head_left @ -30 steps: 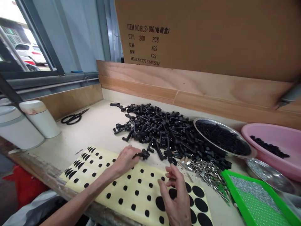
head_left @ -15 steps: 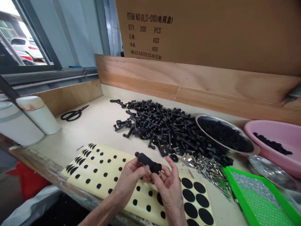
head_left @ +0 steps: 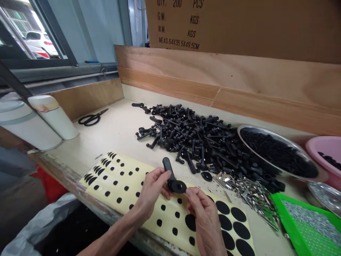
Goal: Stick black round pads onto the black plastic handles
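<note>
A black plastic lever-shaped part (head_left: 168,170) is held up in both hands just above a sheet of black adhesive dots (head_left: 128,199), its slim handle pointing away from the person and its round disc end (head_left: 177,186) lying between the hands. The left hand (head_left: 152,188) grips it from the side, fingers curled around the neck of the part, wrist turned in and forearm reaching from the lower left. The right hand (head_left: 204,217) is closed loosely beside it, its fingertips (head_left: 189,192) at the edge of the disc. The hands hide part of the disc, and whether anything is stuck on its face is hard to make out.

Beyond the hands, a heap of similar black parts (head_left: 197,138) spreads across the workbench (head_left: 112,142), with a loose black ring (head_left: 206,176) at its edge and a spill of small metal clips (head_left: 253,195) beside it. To the right sit a steel bowl (head_left: 255,133) of black pieces, a pink basin (head_left: 326,145) cut off by the frame, and a green tray (head_left: 282,220). Black-handled scissors (head_left: 92,119) lie to the left. The carton (head_left: 226,25) above reads "MEAS 64X35.5X49.5CM", with its upper lines cropped
</note>
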Demonstrator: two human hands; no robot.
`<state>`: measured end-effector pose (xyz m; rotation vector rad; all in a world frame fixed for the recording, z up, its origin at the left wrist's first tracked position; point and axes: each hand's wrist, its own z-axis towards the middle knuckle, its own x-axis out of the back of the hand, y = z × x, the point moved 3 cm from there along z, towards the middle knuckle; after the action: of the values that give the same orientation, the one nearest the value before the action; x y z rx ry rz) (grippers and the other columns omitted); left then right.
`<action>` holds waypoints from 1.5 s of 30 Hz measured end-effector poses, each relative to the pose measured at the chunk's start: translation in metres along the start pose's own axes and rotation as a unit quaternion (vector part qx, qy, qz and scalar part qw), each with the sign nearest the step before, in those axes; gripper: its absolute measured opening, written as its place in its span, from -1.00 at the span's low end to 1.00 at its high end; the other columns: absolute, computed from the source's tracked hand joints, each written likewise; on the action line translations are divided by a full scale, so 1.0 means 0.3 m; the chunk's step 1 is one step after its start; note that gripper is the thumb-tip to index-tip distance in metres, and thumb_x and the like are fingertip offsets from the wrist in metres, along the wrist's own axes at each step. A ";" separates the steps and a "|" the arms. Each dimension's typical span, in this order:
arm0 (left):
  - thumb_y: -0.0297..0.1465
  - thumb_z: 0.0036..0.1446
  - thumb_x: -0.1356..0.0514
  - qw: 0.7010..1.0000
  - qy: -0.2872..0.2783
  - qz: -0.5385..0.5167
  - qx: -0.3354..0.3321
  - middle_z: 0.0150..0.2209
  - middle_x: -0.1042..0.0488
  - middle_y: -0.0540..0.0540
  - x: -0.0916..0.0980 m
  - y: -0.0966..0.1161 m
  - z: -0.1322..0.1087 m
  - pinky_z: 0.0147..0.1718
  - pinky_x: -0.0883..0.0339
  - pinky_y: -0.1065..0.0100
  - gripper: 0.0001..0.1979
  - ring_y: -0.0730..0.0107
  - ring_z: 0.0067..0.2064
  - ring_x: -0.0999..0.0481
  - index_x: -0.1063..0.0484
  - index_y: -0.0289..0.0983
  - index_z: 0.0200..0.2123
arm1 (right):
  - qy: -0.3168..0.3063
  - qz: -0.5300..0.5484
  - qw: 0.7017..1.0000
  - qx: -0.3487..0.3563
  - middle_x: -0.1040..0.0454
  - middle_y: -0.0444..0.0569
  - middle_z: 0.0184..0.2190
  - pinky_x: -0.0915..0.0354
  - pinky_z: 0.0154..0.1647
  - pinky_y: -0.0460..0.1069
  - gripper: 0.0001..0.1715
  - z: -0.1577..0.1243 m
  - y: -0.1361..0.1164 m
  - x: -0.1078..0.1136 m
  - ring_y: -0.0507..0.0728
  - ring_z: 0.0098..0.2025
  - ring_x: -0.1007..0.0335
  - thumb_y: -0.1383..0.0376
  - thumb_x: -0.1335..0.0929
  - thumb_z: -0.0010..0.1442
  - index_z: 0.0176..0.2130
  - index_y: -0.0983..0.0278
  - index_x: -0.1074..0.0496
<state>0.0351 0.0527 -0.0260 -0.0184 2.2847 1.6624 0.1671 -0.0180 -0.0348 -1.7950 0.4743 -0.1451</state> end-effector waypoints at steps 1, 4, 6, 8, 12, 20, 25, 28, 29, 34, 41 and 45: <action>-0.17 0.12 -0.20 1.000 -0.002 0.001 0.001 -0.53 -0.45 -0.04 -0.001 -0.001 0.000 -0.64 -0.28 0.52 -0.69 0.47 -0.56 -0.44 -0.42 -0.35 -0.38 | -0.003 0.001 1.000 -0.005 -0.11 -0.23 -0.63 -0.01 -0.52 -0.10 -0.58 -0.001 0.001 -0.007 0.00 -0.54 0.04 0.01 -0.41 0.09 -0.53 0.26 -0.32; -0.18 0.14 -0.19 1.000 -0.009 -0.001 -0.002 -0.51 -0.45 -0.04 -0.004 -0.001 0.000 -0.63 -0.31 0.51 -0.70 0.47 -0.55 -0.44 -0.41 -0.34 -0.39 | -0.012 -0.005 1.000 -0.017 -0.11 -0.22 -0.63 0.00 -0.51 -0.10 -0.59 -0.001 0.006 -0.018 0.00 -0.53 0.05 0.02 -0.40 0.11 -0.53 0.26 -0.32; -0.19 0.14 -0.19 1.000 -0.012 -0.004 -0.003 -0.52 -0.45 -0.04 -0.004 0.001 -0.003 -0.61 -0.32 0.51 -0.70 0.46 -0.53 -0.45 -0.39 -0.33 -0.40 | -0.014 -0.006 1.000 -0.025 -0.12 -0.22 -0.63 0.01 -0.52 -0.11 -0.59 0.000 0.010 -0.020 0.00 -0.53 0.06 0.01 -0.40 0.11 -0.52 0.26 -0.33; -0.18 0.14 -0.19 1.000 -0.013 -0.005 -0.001 -0.52 -0.45 -0.05 -0.005 0.003 -0.008 -0.61 -0.33 0.51 -0.70 0.45 -0.53 -0.46 -0.37 -0.33 -0.41 | -0.011 -0.006 0.999 -0.031 -0.12 -0.22 -0.63 0.01 -0.53 -0.11 -0.59 0.000 0.012 -0.020 0.00 -0.54 0.06 0.01 -0.41 0.10 -0.52 0.26 -0.35; -0.18 0.13 -0.20 1.000 -0.016 -0.010 0.002 -0.49 -0.46 -0.07 -0.008 0.008 -0.011 -0.60 -0.35 0.50 -0.70 0.44 -0.52 -0.47 -0.36 -0.33 -0.42 | -0.004 -0.007 0.999 -0.033 -0.11 -0.22 -0.64 0.02 -0.56 -0.10 -0.59 -0.003 0.016 -0.020 0.00 -0.55 0.05 0.01 -0.41 0.08 -0.52 0.26 -0.36; -0.16 0.14 -0.19 0.999 -0.022 -0.025 -0.002 -0.48 -0.48 -0.08 -0.007 -0.001 -0.006 -0.60 -0.35 0.50 -0.68 0.44 -0.52 -0.48 -0.38 -0.35 -0.40 | -0.010 -0.008 0.999 -0.037 -0.10 -0.22 -0.63 0.05 -0.55 -0.10 -0.58 0.003 0.026 -0.018 0.00 -0.53 0.09 0.01 -0.40 0.11 -0.52 0.26 -0.34; -0.17 0.13 -0.20 0.999 -0.022 -0.028 0.000 -0.47 -0.50 -0.08 -0.005 -0.003 -0.008 -0.58 -0.36 0.49 -0.69 0.43 -0.50 -0.50 -0.41 -0.34 -0.38 | -0.010 -0.015 0.999 -0.032 -0.10 -0.22 -0.63 0.05 -0.55 -0.09 -0.58 0.000 0.018 -0.023 0.01 -0.54 0.08 -0.01 -0.40 0.10 -0.52 0.26 -0.34; -0.16 0.12 -0.21 1.000 -0.017 -0.024 0.003 -0.48 -0.51 -0.08 -0.005 0.001 -0.010 -0.59 -0.36 0.48 -0.68 0.42 -0.51 -0.50 -0.42 -0.34 -0.38 | -0.003 -0.025 0.999 -0.032 -0.09 -0.22 -0.64 0.07 -0.55 -0.09 -0.58 -0.001 0.017 -0.024 0.01 -0.54 0.08 -0.02 -0.40 0.08 -0.51 0.25 -0.35; -0.16 0.11 -0.21 1.000 -0.016 -0.023 0.004 -0.49 -0.51 -0.08 -0.005 0.002 -0.011 -0.59 -0.35 0.48 -0.68 0.42 -0.52 -0.50 -0.42 -0.34 -0.37 | 0.000 -0.027 0.999 -0.033 -0.09 -0.22 -0.64 0.08 -0.56 -0.09 -0.58 0.000 0.018 -0.024 0.01 -0.55 0.09 -0.02 -0.40 0.08 -0.51 0.25 -0.35; -0.16 0.10 -0.22 1.000 -0.019 -0.022 0.010 -0.46 -0.55 -0.13 -0.006 0.003 -0.011 -0.58 -0.36 0.47 -0.68 0.41 -0.52 -0.51 -0.41 -0.35 -0.37 | 0.007 -0.040 0.999 -0.006 -0.11 -0.23 -0.65 0.08 -0.56 -0.09 -0.59 0.008 0.022 -0.021 0.00 -0.56 0.09 -0.01 -0.41 0.08 -0.50 0.26 -0.36; -0.19 0.14 -0.20 0.999 -0.034 -0.028 0.004 -0.42 -0.55 -0.14 -0.005 0.002 -0.012 -0.56 -0.34 0.47 -0.71 0.45 -0.52 -0.48 -0.38 -0.33 -0.37 | 0.020 -0.082 0.995 0.048 -0.16 -0.21 -0.65 -0.01 -0.56 -0.09 -0.61 -0.001 -0.002 -0.029 0.01 -0.57 0.01 0.01 -0.39 0.11 -0.49 0.26 -0.39; -0.27 0.12 -0.24 0.997 -0.065 -0.047 -0.006 -0.33 -0.56 -0.17 -0.002 0.004 -0.017 -0.50 -0.37 0.44 -0.77 0.41 -0.44 -0.50 -0.43 -0.34 -0.28 | 0.032 -0.083 0.995 0.044 -0.17 -0.22 -0.64 -0.01 -0.58 -0.10 -0.61 -0.006 -0.002 -0.025 0.00 -0.57 0.01 0.01 -0.39 0.11 -0.49 0.26 -0.38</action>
<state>0.0343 0.0483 -0.0233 -0.0206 2.1443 1.5815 0.1598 -0.0165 -0.0325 -1.7467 0.3577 -0.3344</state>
